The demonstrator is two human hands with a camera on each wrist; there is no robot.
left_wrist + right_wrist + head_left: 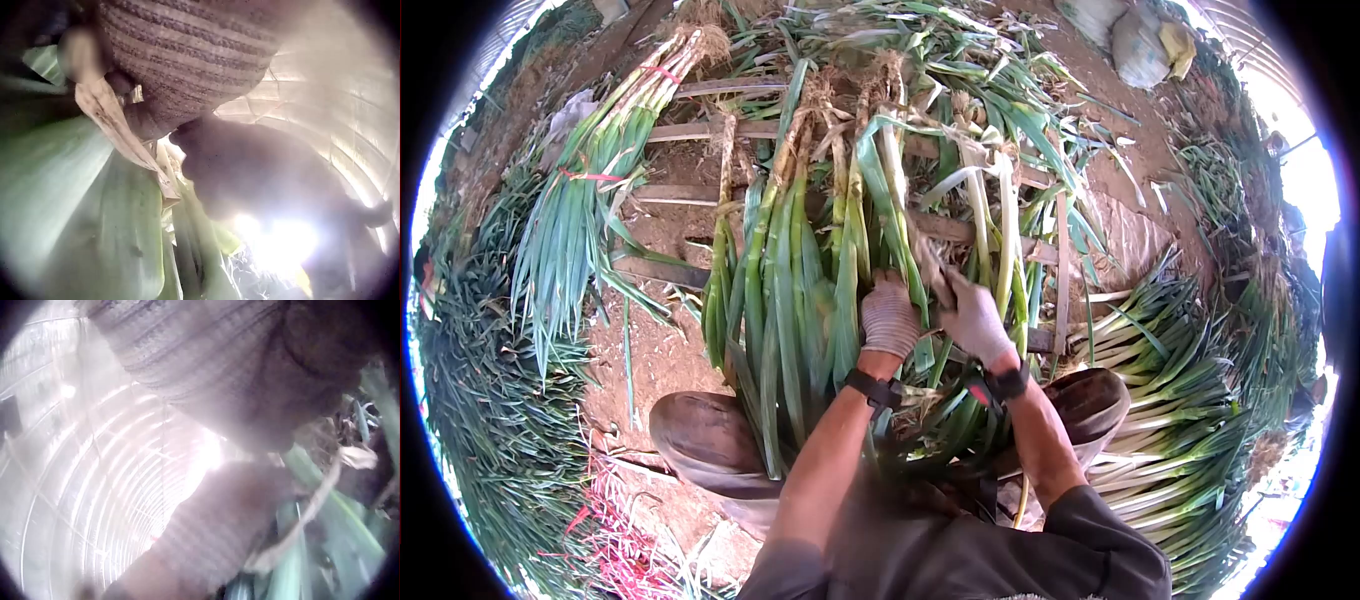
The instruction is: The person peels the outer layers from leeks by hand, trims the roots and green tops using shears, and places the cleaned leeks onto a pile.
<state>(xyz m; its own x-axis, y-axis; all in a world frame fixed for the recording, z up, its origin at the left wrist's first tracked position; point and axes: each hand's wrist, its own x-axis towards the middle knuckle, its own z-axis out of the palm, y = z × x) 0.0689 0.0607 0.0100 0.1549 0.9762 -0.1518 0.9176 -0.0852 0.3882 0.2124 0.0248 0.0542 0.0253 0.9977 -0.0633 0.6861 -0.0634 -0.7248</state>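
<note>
My gloved left hand [890, 315] grips a green onion [892, 180] among the long stalks in front of me, its roots pointing away. Close beside it, my gloved right hand [977, 322] pinches a strip of dry brown leaf [930, 268]. That dry leaf [119, 125] hangs beside the left glove [187, 56] in the left wrist view. Seen from the right wrist, the leaf [309, 509] stretches between the two gloves, in front of green blades. The fingertips are mostly hidden behind the gloves.
Loose green onions [785, 250] lie over wooden slats [675, 193] between my knees. A bundle tied with red bands [605, 150] lies at the left. Cleaned stalks [1160, 420] are piled at the right, and red ties [625, 540] lie at the lower left.
</note>
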